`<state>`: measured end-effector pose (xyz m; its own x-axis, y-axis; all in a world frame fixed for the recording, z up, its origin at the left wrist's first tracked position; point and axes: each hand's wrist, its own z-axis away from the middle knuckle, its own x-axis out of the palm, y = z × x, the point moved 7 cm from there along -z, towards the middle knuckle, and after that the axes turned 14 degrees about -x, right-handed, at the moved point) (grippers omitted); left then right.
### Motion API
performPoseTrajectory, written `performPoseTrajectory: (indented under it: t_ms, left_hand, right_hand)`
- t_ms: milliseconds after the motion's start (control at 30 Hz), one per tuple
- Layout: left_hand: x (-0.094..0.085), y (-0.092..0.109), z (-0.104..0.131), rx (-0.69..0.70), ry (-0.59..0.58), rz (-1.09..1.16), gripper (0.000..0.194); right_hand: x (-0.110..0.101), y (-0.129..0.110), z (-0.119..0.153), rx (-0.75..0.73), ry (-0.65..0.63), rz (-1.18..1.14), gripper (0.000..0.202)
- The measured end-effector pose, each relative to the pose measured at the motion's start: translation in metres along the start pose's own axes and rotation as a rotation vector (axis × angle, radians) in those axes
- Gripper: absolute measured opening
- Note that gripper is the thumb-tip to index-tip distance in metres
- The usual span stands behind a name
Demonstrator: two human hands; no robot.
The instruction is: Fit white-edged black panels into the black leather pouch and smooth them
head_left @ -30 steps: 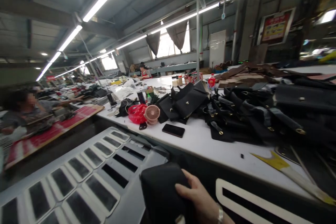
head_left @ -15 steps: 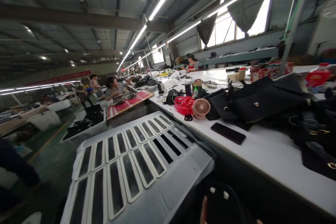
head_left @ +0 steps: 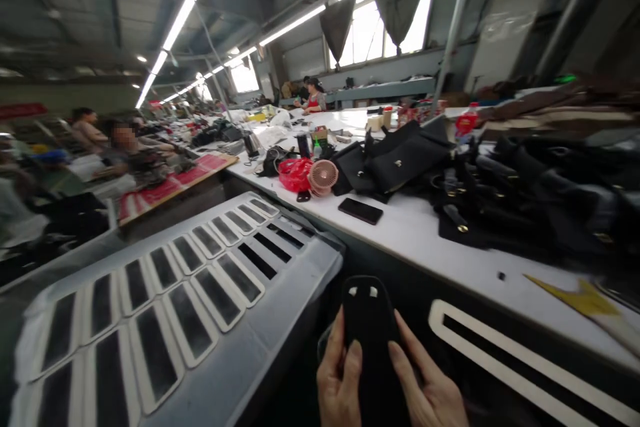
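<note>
Low in the centre of the head view, a long black panel with a rounded end (head_left: 371, 340) is held between my two hands. Two small pale metal-looking pieces show near its far end. My left hand (head_left: 340, 377) grips the panel's left edge, thumb on top. On the opposite edge, my right hand (head_left: 425, 377) has its thumb on the face and fingers along the side. The panel's near end runs out of the frame. To the right lies a cream-coloured rounded frame (head_left: 500, 343) around a dark strip, partly cut off by the picture edge.
Left of my hands, a grey-covered board (head_left: 280, 320) bears rows of pale-rimmed dark strips (head_left: 190, 323). The white table (head_left: 400, 247) carries a phone (head_left: 361, 211), a pink fan (head_left: 323, 177), a red plastic bag (head_left: 294, 175), black bag parts (head_left: 410, 160) and a yellow-ended tool (head_left: 580, 293). A co-worker (head_left: 127, 153) sits at left.
My view has swung to the right. The black panel and both hands have risen further into the picture, and the cream frame at lower right has come into sight.
</note>
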<state>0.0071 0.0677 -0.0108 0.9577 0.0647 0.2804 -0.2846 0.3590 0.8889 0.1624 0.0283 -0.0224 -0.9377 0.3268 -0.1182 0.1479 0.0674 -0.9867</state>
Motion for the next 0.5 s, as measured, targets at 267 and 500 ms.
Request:
performPoseTrajectory:
  t_ms: [267, 500]
  left_hand:
    - [0.01, -0.003, 0.003, 0.091, 0.145, -0.257, 0.047]
    - [0.015, -0.009, 0.001, 0.091, 0.169, -0.305, 0.043]
  right_hand:
    - [-0.015, -0.03, -0.002, -0.058, 0.099, 0.093, 0.061]
    - [-0.021, -0.047, -0.005, -0.128, 0.109, 0.145, 0.049]
